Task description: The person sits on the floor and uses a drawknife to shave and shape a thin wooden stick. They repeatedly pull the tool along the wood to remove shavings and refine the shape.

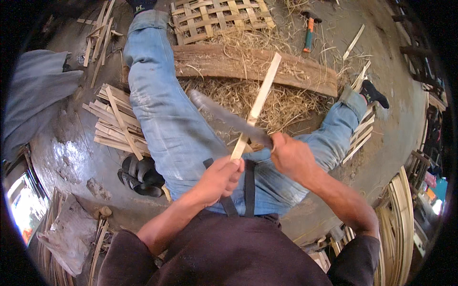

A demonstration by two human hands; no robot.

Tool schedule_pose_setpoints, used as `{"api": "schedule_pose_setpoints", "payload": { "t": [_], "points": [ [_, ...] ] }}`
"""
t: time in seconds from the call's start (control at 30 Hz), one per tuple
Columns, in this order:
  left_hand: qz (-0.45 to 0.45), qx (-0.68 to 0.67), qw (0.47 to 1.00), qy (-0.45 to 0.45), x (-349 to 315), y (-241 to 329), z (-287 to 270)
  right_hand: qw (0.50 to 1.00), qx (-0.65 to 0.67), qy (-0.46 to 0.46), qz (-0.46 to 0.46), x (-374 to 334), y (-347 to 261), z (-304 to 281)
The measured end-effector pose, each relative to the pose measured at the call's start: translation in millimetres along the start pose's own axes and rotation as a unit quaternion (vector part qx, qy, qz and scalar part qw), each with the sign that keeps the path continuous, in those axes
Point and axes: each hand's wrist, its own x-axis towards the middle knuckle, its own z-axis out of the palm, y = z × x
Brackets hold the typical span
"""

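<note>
My left hand (223, 177) is closed round the near end of a pale, flat bamboo strip (265, 86), which points up and away from me. In my right hand (292, 156) is a large knife (224, 115), its handle hidden in my fist. The blade, smeared by motion, crosses the strip a little beyond my left hand and points to the left. Whether the edge touches the strip I cannot tell. Beneath the strip's far end lies a long wooden plank (214, 61), between my outstretched legs.
Curly shavings (291, 109) cover the floor around the plank. Beyond it are a woven bamboo lattice (222, 19) and a hammer (309, 34). Split strips (117, 121) are piled left of my leg, near black sandals (141, 176). Long strips (398, 224) stand at the right.
</note>
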Motion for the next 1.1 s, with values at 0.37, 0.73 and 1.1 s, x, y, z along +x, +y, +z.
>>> {"api": "schedule_pose_setpoints", "payload": {
  "t": [0.37, 0.73, 1.1],
  "points": [
    [0.01, 0.01, 1.0, -0.009, 1.4, 4.6, 0.5, 0.997, -0.081, 0.006, -0.004, 5.4, 15.5, -2.6],
    [-0.002, -0.007, 1.0, -0.006, 12.1, -3.3, 2.3, 0.998, -0.063, 0.011, 0.015, 8.0, 11.0, 2.3],
    [-0.03, -0.013, 0.999, 0.011, 6.1, -4.6, -4.3, 0.988, -0.071, 0.057, 0.122, 15.6, 69.5, 6.4]
  ]
}}
